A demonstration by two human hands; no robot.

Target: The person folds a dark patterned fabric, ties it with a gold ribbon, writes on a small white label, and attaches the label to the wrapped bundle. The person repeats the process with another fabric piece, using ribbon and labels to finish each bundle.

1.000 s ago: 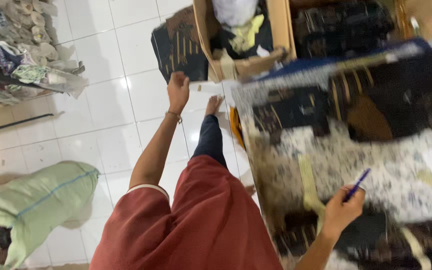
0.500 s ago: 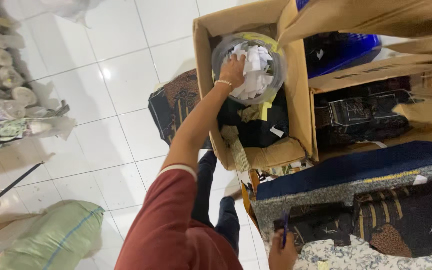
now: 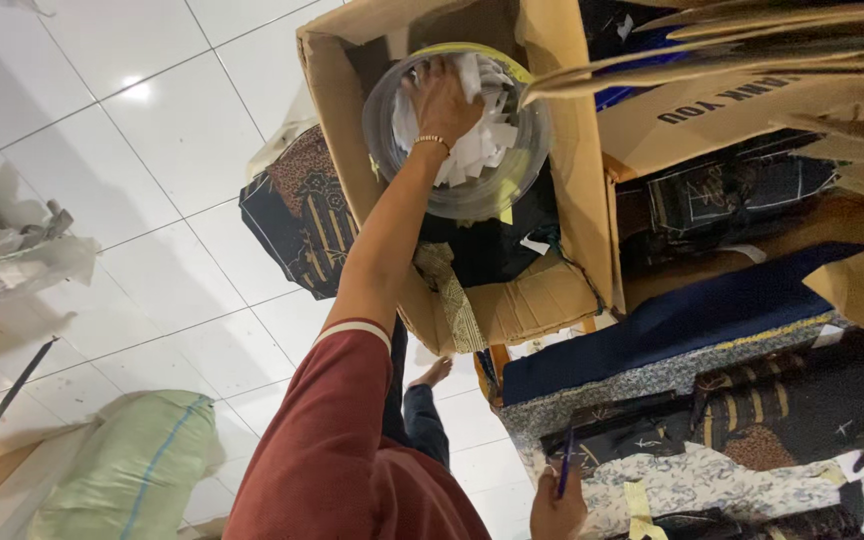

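My left hand reaches down into a clear round plastic jar full of white paper slips. Its fingers are buried among the slips, so the grip is hidden. The jar stands in an open cardboard box on top of dark cloth. A thin bracelet sits on that wrist, and the arm wears a red sleeve. My right hand is at the bottom edge, holding a blue pen over a pile of patterned fabrics.
More cardboard boxes with folded dark garments stand to the right. A dark patterned cloth lies on the white tile floor beside the box. A green sack lies at lower left, with bundled cloth at the left edge.
The view has swung from the fabric pile toward the box. My left hand has moved from the box's edge into the jar and now sits deeper among the slips. The right hand still holds the pen.
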